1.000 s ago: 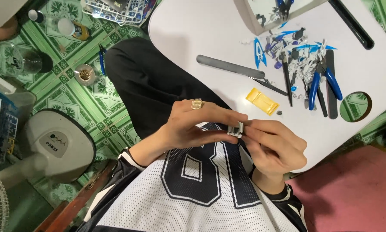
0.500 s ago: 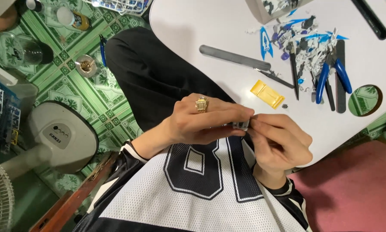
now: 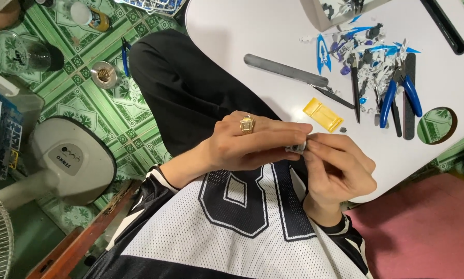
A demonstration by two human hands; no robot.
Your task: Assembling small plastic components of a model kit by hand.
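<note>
My left hand, with a gold ring on one finger, and my right hand meet over my lap, just off the edge of the white table. Between the fingertips of both hands sits a small grey plastic part; most of it is hidden by the fingers. On the table beyond the hands lies a flat yellow piece. Farther off are a long grey file, blue-handled nippers and a scatter of blue and white plastic scraps.
A round hole opens in the table near its right edge. On the green patterned floor stand a white fan base, a glass jar, a small round tin and blue pliers. Pink matting lies at the lower right.
Both hands stay closed together on the small part, with only slight finger shifts. The view has drifted a little, so the table and tools sit slightly higher and farther right.
</note>
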